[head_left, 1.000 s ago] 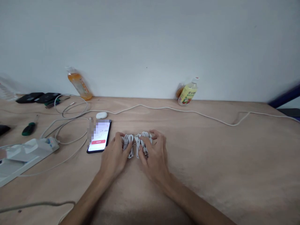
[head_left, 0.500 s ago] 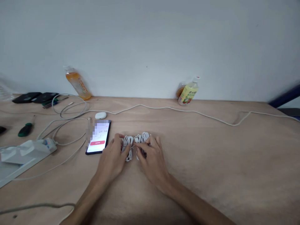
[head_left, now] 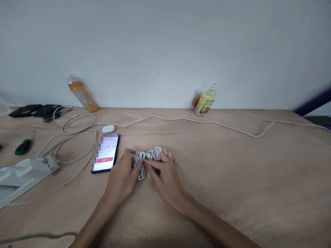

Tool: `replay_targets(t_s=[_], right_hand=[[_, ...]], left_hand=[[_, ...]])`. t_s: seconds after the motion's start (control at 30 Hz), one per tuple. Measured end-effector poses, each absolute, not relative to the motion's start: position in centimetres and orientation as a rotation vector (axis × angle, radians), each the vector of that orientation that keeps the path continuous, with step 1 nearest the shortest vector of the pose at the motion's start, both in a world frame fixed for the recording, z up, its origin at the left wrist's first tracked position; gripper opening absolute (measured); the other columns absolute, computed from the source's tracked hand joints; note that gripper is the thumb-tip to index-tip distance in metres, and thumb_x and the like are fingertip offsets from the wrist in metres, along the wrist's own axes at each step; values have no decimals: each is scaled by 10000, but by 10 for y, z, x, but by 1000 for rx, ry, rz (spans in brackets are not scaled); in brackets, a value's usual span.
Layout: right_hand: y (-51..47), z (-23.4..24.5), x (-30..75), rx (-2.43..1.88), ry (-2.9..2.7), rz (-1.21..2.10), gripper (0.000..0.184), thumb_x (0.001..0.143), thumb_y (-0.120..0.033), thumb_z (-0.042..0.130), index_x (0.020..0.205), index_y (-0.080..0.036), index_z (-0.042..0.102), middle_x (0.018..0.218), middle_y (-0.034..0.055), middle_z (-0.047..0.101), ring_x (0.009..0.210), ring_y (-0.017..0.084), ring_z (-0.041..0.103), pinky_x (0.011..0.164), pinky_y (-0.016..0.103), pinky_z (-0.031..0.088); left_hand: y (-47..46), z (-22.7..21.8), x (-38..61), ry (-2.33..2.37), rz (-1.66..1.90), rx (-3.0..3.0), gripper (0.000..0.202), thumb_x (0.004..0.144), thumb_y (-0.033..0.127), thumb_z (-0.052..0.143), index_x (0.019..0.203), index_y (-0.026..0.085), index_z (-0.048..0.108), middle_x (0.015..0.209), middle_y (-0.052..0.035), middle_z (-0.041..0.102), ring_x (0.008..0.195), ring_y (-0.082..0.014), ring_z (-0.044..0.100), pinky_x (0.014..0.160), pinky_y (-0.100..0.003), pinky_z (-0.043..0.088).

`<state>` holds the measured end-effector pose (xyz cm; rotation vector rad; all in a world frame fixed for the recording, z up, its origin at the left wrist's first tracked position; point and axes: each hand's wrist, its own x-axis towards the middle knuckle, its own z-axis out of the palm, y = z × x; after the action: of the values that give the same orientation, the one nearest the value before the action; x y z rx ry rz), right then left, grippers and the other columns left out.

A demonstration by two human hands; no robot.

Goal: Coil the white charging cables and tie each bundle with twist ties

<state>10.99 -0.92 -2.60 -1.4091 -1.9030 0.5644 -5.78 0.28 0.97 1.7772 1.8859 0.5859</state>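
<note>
A coiled white charging cable (head_left: 141, 156) lies on the wooden table, gripped at its sides by the thumb and fingers of my left hand (head_left: 122, 174). What looks like a thin tie (head_left: 136, 163) runs around its middle. My right hand (head_left: 167, 174) has its thumb and index finger closed at the end of this tie, against the coil's right side. Beneath the right fingers lies a second coiled white cable (head_left: 157, 151), partly hidden. Between the two coils a white USB plug (head_left: 148, 154) shows.
Left of my hands lie a phone (head_left: 106, 153) with a lit screen and a white earbud case (head_left: 108, 129). A power strip (head_left: 28, 172), loose cables and a green screwdriver (head_left: 23, 147) are farther left. An orange bottle (head_left: 82, 94) and a yellow bottle (head_left: 206, 101) lean against the wall.
My right index finger and thumb have moved left, from a small gap beside the tie to touching it at the left coil. My left hand keeps its hold. The view has shifted slightly.
</note>
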Motion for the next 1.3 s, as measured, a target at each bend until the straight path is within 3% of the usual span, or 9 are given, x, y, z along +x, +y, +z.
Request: replay_targets(t_s=[0.37, 0.57, 0.77, 1.03, 1.3], right_hand=[[-13, -23, 110, -1372, -2038, 543, 331, 1010, -117, 683, 1127, -348, 888, 979, 57, 666, 994, 279, 540, 846, 429, 414], [-12, -28, 113, -1357, -1957, 497, 406, 1032, -139, 641, 1270, -390, 853, 1025, 59, 672, 1026, 284, 567, 882, 449, 442], [-8, -40, 120, -1497, -1632, 391, 426, 1004, -164, 566, 1380, -240, 751, 1226, 130, 657, 1144, 316, 615, 1041, 534, 538], [-7, -44, 121, -1439, -1580, 573, 395, 1076, -272, 477, 1429, -196, 637, 1321, 160, 619, 1236, 303, 673, 1100, 521, 591], [-5, -42, 122, -1431, -1509, 607, 440, 999, -103, 406, 1367, -199, 628, 1313, 155, 622, 1203, 276, 684, 1059, 484, 601]], left_hand=[[3, 5, -57, 1803, 628, 1754, 318, 1005, 433, 426, 1210, 219, 542, 909, -74, 749, 880, -319, 756, 822, -436, 561], [3, 6, -57, 1783, 651, 1743, 331, 987, 465, 435, 1184, 227, 552, 862, -56, 723, 836, -311, 732, 797, -427, 553], [3, 7, -54, 1803, 654, 1726, 358, 974, 470, 446, 1188, 220, 588, 839, -45, 694, 797, -296, 699, 785, -410, 533], [0, 7, -54, 1766, 679, 1743, 423, 1040, 502, 446, 1268, 196, 629, 923, -75, 741, 829, -290, 719, 805, -405, 542], [0, 13, -47, 2016, 426, 1907, 406, 1110, 410, 426, 1376, 208, 657, 904, -81, 754, 851, -312, 756, 800, -390, 539]])
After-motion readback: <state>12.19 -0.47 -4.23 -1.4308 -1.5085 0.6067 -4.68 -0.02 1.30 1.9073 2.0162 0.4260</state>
